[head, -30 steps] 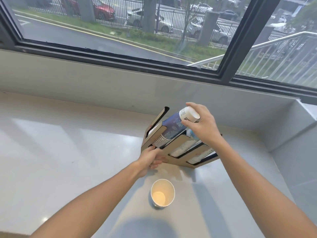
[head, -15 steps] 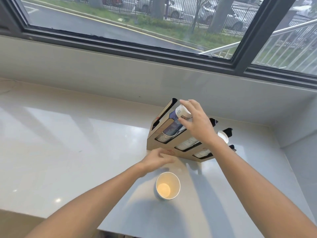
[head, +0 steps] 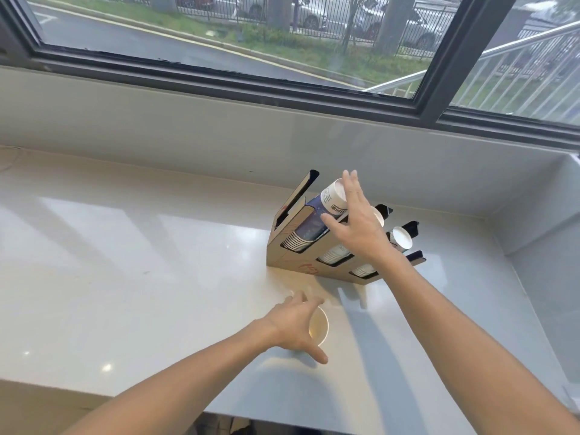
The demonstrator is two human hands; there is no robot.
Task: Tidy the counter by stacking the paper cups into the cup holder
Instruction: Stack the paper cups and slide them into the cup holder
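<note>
Our left hand [head: 293,324] is dropping from the cup holder [head: 284,251], fingers spreading over the loose paper cup [head: 318,328] on the counter [head: 125,277]. Our right hand [head: 356,224] is opening, releasing the cup stack [head: 314,219] slotted in the holder.

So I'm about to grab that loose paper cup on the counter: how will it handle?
The paper cup is open and looks empty, so probably very light. Its thin wall would likely crumple under a hard squeeze. Standing upright alone, it may tip or skid if the left hand nudges it.

One head-worn view, looking forward and down over the counter [head: 131,277]. Close in on both forearms, window [head: 282,42] ahead.
</note>
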